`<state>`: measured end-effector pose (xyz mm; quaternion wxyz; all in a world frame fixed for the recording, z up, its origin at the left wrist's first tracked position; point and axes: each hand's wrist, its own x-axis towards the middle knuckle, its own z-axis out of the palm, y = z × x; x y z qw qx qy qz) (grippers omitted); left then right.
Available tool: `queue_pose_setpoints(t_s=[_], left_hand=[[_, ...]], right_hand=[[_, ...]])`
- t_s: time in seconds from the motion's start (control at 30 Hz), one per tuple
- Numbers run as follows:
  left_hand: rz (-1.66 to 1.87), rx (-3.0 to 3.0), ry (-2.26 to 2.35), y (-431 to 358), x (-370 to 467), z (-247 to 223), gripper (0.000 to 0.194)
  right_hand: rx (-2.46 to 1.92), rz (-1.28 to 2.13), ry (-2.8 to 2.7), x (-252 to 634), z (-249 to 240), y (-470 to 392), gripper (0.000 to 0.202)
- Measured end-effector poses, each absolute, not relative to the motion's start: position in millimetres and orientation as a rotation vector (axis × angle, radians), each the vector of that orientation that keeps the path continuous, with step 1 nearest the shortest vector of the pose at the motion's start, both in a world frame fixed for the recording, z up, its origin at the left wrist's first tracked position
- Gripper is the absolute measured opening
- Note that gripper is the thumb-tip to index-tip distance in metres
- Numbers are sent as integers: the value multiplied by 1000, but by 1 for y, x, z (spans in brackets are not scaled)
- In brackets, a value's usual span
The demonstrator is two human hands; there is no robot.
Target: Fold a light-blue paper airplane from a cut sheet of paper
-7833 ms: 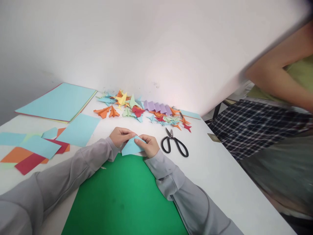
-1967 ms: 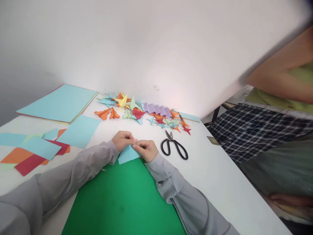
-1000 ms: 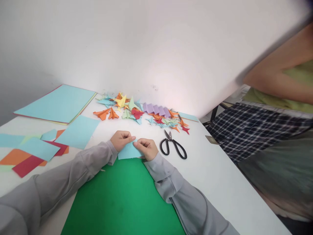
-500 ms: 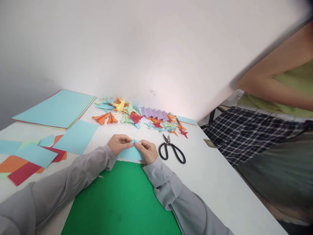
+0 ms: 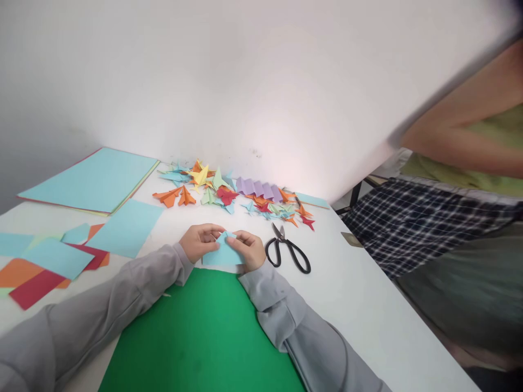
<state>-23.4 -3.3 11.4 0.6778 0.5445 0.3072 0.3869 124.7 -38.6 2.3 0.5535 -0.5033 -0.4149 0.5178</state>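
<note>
A light blue sheet of paper [image 5: 223,255], its top folded to a point, is held between my two hands just past the green sheet [image 5: 204,332]. My left hand [image 5: 201,241] has its fingers curled at the paper's left side, the thumb near the folded edge. With thumb and fingers, my right hand [image 5: 248,250] pinches the paper at its upper right. Black-handled scissors [image 5: 287,247] lie on the table close to my right hand, blades pointing away from me.
Folded paper figures [image 5: 200,177] in several colours lie along the wall, beside a pleated purple strip [image 5: 259,189]. At left are a stack of large sheets [image 5: 90,179], a blue sheet [image 5: 126,228] and coloured paper pieces [image 5: 36,288]. Another person's arm [image 5: 461,130] is at right.
The fingertips no longer meet at the paper's top point. My left thumb has moved left and down, so more of the folded blue paper shows. My right hand still pinches it.
</note>
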Motion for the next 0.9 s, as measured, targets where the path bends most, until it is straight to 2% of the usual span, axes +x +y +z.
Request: queue_pose_setpoints(t_s=[0.17,0.4,0.6,0.9], left_hand=[[928,1208,764,0,-25,9,34],[967,1171,665,-1,-29,9,54],[948,1126,703,-3,-25,12,39],[853,1159,770,-2,-25,13,37]], right_hand=[[-1237,1066,-1037,124,1,-38,34],[-1038,1206,-978,120,-3,-36,37],[-1075,1155,-958,123,-9,-33,24],[-1067,1086,-1065,123,-5,-37,21]])
